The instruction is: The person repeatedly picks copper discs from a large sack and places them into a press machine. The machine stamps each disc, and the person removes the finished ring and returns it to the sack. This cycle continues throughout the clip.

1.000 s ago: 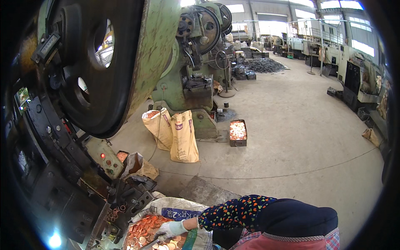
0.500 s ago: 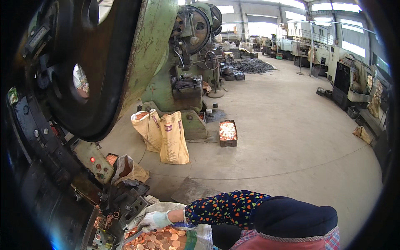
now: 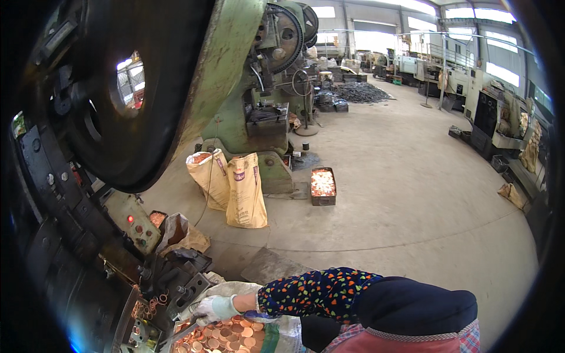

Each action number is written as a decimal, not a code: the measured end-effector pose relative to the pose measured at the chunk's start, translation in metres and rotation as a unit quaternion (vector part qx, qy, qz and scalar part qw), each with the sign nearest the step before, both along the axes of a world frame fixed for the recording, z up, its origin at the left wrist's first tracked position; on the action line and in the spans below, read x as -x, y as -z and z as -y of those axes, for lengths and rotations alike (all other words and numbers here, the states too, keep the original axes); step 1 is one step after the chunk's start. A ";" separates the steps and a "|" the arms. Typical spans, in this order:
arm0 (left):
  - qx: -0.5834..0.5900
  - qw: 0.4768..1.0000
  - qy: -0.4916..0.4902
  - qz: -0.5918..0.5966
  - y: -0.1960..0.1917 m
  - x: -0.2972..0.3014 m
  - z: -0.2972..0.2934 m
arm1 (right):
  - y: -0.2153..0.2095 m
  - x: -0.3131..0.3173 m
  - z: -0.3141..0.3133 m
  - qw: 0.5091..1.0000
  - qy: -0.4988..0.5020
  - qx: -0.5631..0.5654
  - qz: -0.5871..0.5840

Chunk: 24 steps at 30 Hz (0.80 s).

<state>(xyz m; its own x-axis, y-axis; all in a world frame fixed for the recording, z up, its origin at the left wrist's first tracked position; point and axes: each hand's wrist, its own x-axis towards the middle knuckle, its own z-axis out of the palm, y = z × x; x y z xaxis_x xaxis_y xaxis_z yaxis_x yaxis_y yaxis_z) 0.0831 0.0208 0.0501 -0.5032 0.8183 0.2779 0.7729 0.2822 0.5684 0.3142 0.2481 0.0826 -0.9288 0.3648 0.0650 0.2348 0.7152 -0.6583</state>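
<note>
There, your white-gloved right hand (image 3: 208, 309) gripped a slim grey metal tool (image 3: 183, 331) by round copper-coloured discs (image 3: 227, 335), seemingly guiding it, next needing steadiness.

Right hand (image 3: 209, 309): white glove, pale mint cuff (image 3: 224, 307). Sleeve (image 3: 318, 293): near-black navy, scattered hearts in red, orange, yellow-green. Shoulder fabric (image 3: 415, 303): plain dark navy. Apron (image 3: 406, 345): salmon pink, checked trim, red/blue/white plaid at the side. Discs (image 3: 226, 335): copper-orange. Bar (image 3: 183, 327): grey. Sack under discs (image 3: 288, 334): off-white, green stripe, blue patch. Upright sacks (image 3: 247, 197): tan, purple print. Flywheel (image 3: 168, 112): black. Rear press (image 3: 226, 126): worn green. Control panel (image 3: 125, 210): pale green, red light (image 3: 130, 219). Floor (image 3: 388, 176): grey-beige.
</note>
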 end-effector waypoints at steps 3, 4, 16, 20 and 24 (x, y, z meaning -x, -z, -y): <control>-0.014 1.000 -0.009 -0.009 -0.002 -0.001 0.021 | -0.008 -0.006 -0.001 0.986 -0.039 0.060 -0.150; -0.021 1.000 -0.014 -0.018 -0.005 -0.003 0.038 | -0.012 -0.004 0.006 0.990 -0.033 0.052 -0.126; -0.025 0.937 0.068 0.343 -0.025 -0.006 0.107 | -0.051 0.030 0.009 0.941 -0.010 -0.331 -0.064; -0.062 0.943 0.024 0.327 -0.023 0.007 0.080 | -0.053 0.057 0.009 0.923 -0.014 -0.385 -0.010; -0.176 0.943 -0.043 0.279 -0.005 0.031 0.042 | -0.044 0.077 0.005 0.908 0.004 -0.415 0.047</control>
